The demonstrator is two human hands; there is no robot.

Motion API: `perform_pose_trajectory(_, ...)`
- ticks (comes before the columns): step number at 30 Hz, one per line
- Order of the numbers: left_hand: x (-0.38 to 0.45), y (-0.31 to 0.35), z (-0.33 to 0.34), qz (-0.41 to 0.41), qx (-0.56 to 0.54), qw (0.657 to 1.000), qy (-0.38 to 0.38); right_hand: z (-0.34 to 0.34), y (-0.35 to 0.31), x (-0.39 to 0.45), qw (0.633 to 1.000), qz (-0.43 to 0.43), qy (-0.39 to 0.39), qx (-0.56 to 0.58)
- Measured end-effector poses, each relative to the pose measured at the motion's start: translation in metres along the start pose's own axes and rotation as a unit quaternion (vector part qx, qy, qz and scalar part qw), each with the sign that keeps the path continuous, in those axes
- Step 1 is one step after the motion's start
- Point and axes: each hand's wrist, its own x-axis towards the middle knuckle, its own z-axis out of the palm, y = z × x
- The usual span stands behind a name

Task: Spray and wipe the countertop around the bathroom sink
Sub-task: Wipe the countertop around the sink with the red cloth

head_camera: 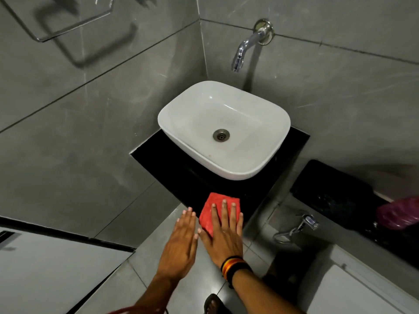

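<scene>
A white basin sink [224, 130] sits on a small black countertop [172, 175] in the corner of grey tiled walls. At the countertop's front edge lies a red cloth [213, 211]. My right hand [223, 232] presses flat on the cloth, fingers spread, a striped band on the wrist. My left hand [181, 241] hovers just left of it, flat and empty, fingers together. No spray bottle is in view.
A chrome wall tap [247, 46] hangs over the basin. To the right is a second dark ledge [328, 191], a pink bag [399, 211] and a low chrome tap [299, 227]. A metal towel holder [68, 28] is on the left wall. Grey floor tiles lie below.
</scene>
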Motion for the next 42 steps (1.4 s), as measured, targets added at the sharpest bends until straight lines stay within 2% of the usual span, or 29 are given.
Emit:
perform_pose_trajectory(4, 0.001, -0.003, -0.005, -0.007, 0.005, 1.000, -0.015, -0.002, 0.020, -0.006, 0.995, -0.062, -0.013, -0.076)
perform_pose_trajectory(7, 0.016, 0.011, -0.006, 0.046, 0.000, 0.999, -0.020, -0.010, 0.046, -0.009, 0.986, -0.150, -0.023, -0.067)
perform_pose_trajectory(11, 0.046, 0.043, 0.001, 0.106, -0.018, 0.994, -0.035, -0.026, 0.084, -0.002, 0.980, -0.180, -0.020, -0.078)
perform_pose_trajectory(16, 0.079, 0.079, 0.012, 0.165, -0.037, 0.985, -0.045, -0.050, 0.136, 0.033, 0.997, -0.064, 0.008, -0.033)
perform_pose_trajectory(22, 0.113, 0.118, 0.037, 0.210, -0.055, 0.975, -0.055, -0.099, 0.204, 0.119, 0.996, 0.075, 0.032, 0.019)
perform_pose_trajectory(27, 0.136, 0.141, 0.066, 0.207, -0.047, 0.975, -0.061, -0.127, 0.244, 0.186, 0.991, 0.120, 0.033, 0.040)
perform_pose_trajectory(35, 0.137, 0.137, 0.078, 0.195, -0.049, 0.977, -0.065, -0.140, 0.262, 0.235, 0.976, 0.140, 0.108, 0.124)
perform_pose_trajectory(37, 0.137, 0.137, 0.076, 0.198, -0.051, 0.977, -0.065, -0.142, 0.260, 0.226, 0.958, 0.139, 0.146, 0.203)
perform_pose_trajectory(39, 0.138, 0.139, 0.076, 0.201, -0.051, 0.976, -0.063, -0.145, 0.262, 0.207, 0.924, 0.172, 0.198, 0.278)
perform_pose_trajectory(42, 0.138, 0.140, 0.075, 0.197, -0.051, 0.977, -0.070, -0.140, 0.276, 0.165, 0.890, 0.215, 0.290, 0.278)
